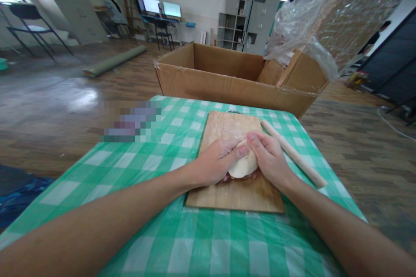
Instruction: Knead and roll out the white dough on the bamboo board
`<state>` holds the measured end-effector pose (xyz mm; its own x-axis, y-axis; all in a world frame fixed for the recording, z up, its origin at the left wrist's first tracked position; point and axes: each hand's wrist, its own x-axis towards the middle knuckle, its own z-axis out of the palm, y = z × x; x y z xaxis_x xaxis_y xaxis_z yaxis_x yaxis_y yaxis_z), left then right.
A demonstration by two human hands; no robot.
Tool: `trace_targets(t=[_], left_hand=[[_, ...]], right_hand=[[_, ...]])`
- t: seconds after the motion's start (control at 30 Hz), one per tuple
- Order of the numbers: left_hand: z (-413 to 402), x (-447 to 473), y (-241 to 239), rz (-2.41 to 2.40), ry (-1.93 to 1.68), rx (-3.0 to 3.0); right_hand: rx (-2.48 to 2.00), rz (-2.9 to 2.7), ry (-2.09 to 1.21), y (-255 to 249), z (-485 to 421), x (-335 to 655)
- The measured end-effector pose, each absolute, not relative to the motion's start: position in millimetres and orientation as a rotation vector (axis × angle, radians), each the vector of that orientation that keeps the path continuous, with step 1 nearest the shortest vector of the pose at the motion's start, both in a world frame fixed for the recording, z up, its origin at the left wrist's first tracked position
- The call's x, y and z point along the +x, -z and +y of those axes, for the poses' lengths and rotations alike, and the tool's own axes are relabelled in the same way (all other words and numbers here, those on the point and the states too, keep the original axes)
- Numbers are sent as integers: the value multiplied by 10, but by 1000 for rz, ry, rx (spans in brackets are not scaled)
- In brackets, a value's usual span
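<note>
Over the middle of the wooden board, you've got the dough between both hands. Your left hand is closed around its left side, thumb pressed on top, some fingertips showing under the lump. Your right hand grips the other side, thumb near the top edge, tips of the two hands close together. Dough is pale, soft-looking, rounded toward you; can't tell whether its underside touches the board. Board lies flat, metal handle at the far end, whitish smears on its far half. Rolling pin lies slantwise just right of the board, on the green-and-white checked tablecloth. Pixelated patch at the table's far left, contents unreadable. Beyond the table: open cardboard box, with plastic wrap over the part rising at right. Farther back: rolled mat on the floor, two lit monitors on a desk, seated person at left.
</note>
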<state>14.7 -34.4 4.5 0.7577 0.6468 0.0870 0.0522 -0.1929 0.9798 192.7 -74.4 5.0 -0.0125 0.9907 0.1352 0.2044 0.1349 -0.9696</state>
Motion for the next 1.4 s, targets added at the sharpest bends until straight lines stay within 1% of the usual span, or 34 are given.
trace_targets(t=[0.13, 0.23, 0.3, 0.37, 0.47, 0.53, 0.63, 0.7, 0.83, 0.9, 1.0, 1.17, 1.23, 1.3, 1.4], left_hand=[[-350, 165, -51, 592, -578, 1715], [-329, 168, -27, 596, -539, 1655], [-318, 162, -12, 592, -519, 1618], [-313, 153, -13, 602, -543, 1648], [-317, 146, -47, 651, -671, 1785], [-323, 151, -74, 687, -754, 1867], [-331, 163, -85, 716, -817, 1933], [-330, 164, -63, 717, -793, 1897], [-312, 146, 12, 647, -618, 1668], [-304, 141, 31, 614, -575, 1608], [-303, 151, 14, 624, -627, 1640], [-320, 182, -43, 669, -793, 1667], [-318, 188, -37, 679, -827, 1637], [-305, 191, -16, 700, -838, 1575], [-271, 189, 16, 682, -787, 1446]], right_hand=[[-1300, -1582, -652, -106, -731, 1925], [-1279, -1639, -541, -134, -706, 1944], [-1259, -1630, -593, -130, -701, 1941], [-1237, -1579, -746, -110, -711, 1919], [-1220, -1402, -1038, -70, -739, 1863], [-1217, -1325, -1145, -47, -752, 1832], [-1196, -1345, -1104, -28, -747, 1819], [-1174, -1404, -966, -36, -731, 1833], [-1199, -1580, -637, -99, -703, 1864], [-1206, -1612, -569, -122, -693, 1863], [-1178, -1532, -677, -100, -677, 1846], [-1197, -1252, -1123, 27, -668, 1810], [-1172, -1224, -1221, 57, -666, 1800], [-1176, -1230, -1196, 64, -661, 1796], [-1224, -1293, -1053, 55, -654, 1803]])
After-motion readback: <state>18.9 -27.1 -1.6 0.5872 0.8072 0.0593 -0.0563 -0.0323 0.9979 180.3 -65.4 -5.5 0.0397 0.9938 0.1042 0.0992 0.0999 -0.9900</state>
